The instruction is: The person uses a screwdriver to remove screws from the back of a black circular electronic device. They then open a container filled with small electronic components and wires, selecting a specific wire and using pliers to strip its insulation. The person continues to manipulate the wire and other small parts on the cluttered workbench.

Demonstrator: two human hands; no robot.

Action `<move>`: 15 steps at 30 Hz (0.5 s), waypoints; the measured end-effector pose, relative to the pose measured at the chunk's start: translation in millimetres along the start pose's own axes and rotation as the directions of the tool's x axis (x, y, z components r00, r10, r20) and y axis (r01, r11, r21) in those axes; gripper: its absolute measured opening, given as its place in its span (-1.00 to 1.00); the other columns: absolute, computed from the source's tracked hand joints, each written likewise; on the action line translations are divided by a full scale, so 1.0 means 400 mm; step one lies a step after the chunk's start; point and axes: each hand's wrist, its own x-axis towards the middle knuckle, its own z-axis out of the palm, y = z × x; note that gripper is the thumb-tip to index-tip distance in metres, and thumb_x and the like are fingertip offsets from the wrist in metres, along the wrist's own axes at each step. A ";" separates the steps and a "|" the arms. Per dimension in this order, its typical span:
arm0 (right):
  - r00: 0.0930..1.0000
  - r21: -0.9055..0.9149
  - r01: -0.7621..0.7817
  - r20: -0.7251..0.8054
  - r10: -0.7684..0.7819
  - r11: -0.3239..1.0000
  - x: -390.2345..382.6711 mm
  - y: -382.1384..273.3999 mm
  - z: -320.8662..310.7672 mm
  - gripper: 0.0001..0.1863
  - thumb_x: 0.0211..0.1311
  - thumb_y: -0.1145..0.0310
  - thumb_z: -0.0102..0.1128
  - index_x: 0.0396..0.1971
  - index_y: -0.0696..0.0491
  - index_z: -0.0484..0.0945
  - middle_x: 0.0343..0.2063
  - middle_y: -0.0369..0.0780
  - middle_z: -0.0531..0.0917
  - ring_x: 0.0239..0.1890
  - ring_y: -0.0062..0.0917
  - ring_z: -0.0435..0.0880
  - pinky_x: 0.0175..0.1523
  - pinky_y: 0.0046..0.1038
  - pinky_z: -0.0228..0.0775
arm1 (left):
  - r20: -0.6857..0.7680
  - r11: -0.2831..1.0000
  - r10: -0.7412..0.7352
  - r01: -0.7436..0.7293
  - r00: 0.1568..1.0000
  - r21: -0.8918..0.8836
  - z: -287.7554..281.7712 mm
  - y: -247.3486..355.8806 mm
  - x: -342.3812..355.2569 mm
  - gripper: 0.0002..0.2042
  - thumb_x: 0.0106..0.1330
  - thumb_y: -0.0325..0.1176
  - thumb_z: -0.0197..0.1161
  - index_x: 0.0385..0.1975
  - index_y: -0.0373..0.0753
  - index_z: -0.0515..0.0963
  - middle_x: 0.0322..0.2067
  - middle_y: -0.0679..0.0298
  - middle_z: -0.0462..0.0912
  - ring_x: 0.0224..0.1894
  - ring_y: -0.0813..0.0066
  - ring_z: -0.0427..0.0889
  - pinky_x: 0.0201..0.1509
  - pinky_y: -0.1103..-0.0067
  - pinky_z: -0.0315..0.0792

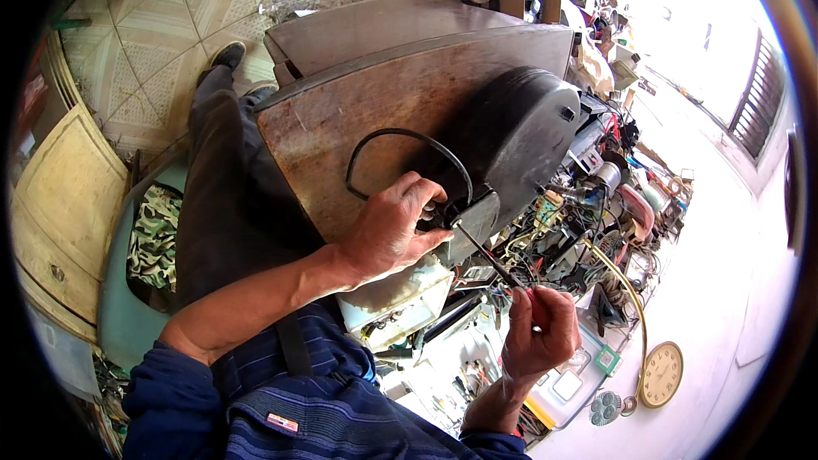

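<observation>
Left hand (394, 234) clamps down at the base of the black housing (511, 140), fingers curled and pressed on the spot where the black cable (400, 135) enters; housing sits at 1 o'clock from that hand, on the brown wooden panel (341, 128). Right hand (538, 332) at 5 o'clock pinches a screwdriver (490, 257) handle, fingers closed around it, tip aimed up at the metal bracket (477, 221) beside the left fingertips. Risk: the tip slips off the fastener and jabs the left fingers or nicks the cable, since both sit right at the contact point. Loose parts pile (588, 230) at 3 o'clock could snag the shaft.
</observation>
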 end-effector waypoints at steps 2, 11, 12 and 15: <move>0.998 0.060 0.065 -0.005 -0.065 0.996 0.015 -0.001 0.006 -0.69 0.07 0.71 0.53 -0.18 0.24 0.63 -0.21 -0.03 0.72 -0.33 -0.49 0.76 -0.21 -0.55 0.69 | 0.020 0.999 -0.032 0.032 0.999 -0.015 -0.003 0.006 0.001 -0.52 0.13 -0.41 0.68 0.00 -0.33 0.58 -0.14 0.15 0.65 -0.14 0.30 0.77 -0.07 0.46 0.72; 0.997 0.011 -0.073 0.002 0.073 0.997 -0.023 0.006 -0.001 -0.69 0.02 0.56 0.63 -0.27 0.16 0.65 -0.53 -0.16 0.68 -0.43 -0.42 0.66 -0.26 -0.45 0.54 | -0.014 1.000 0.002 -0.002 1.000 -0.020 0.001 -0.003 0.002 -0.52 0.13 -0.41 0.69 -0.01 -0.33 0.59 -0.13 0.13 0.66 -0.16 0.30 0.78 -0.07 0.46 0.73; 0.999 0.023 -0.040 -0.008 0.040 0.999 -0.023 0.013 0.001 -0.69 0.03 0.57 0.63 -0.27 0.17 0.65 -0.50 -0.15 0.69 -0.42 -0.41 0.66 -0.25 -0.44 0.56 | -0.006 1.000 -0.006 0.006 1.000 -0.017 0.001 -0.001 0.002 -0.53 0.13 -0.42 0.69 -0.01 -0.33 0.59 -0.13 0.12 0.66 -0.15 0.30 0.78 -0.07 0.46 0.73; 0.994 0.157 -0.026 -0.102 0.042 0.987 -0.006 -0.002 0.025 -0.70 0.03 0.60 0.62 -0.26 0.18 0.65 -0.40 -0.11 0.72 -0.38 -0.41 0.70 -0.23 -0.43 0.60 | 0.029 0.999 -0.031 0.031 0.999 -0.010 -0.004 0.008 0.002 -0.54 0.14 -0.42 0.68 -0.02 -0.35 0.59 -0.12 0.12 0.66 -0.14 0.30 0.78 -0.05 0.45 0.73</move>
